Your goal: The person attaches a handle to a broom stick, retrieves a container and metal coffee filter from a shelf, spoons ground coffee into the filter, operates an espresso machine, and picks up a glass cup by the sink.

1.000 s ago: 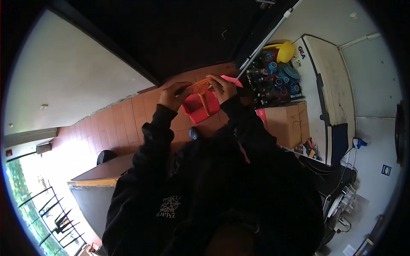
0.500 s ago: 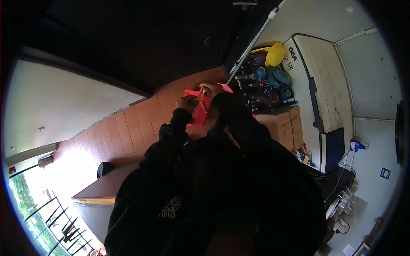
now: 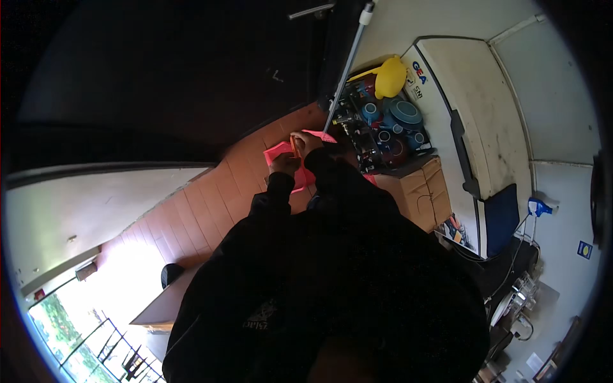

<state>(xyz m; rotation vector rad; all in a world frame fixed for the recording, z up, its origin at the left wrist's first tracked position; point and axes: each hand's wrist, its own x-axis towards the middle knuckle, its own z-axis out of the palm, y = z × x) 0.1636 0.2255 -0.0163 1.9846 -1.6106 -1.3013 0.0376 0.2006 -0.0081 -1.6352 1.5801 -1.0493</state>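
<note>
My left hand (image 3: 285,165) and my right hand (image 3: 308,143) are close together above a bright pink-red open container (image 3: 276,152) on the tiled floor. Between them is a narrow orange strip (image 3: 294,147), whose kind I cannot make out. The fingers of my right hand are closed at its upper end. My left hand is curled near its lower end. My hands and dark sleeves cover part of the container.
A grey pole (image 3: 348,70) leans beside a pink piece (image 3: 324,136). To the right, a crate holds blue cups (image 3: 370,113) and a yellow dipper (image 3: 389,78). A cardboard box (image 3: 415,191) and white chest freezer (image 3: 479,108) stand nearby. A dark door (image 3: 159,83) is ahead.
The view has shifted and turned slightly. My hands are still together over the container; the orange strip looks narrower and less of it shows below my fingers.
</note>
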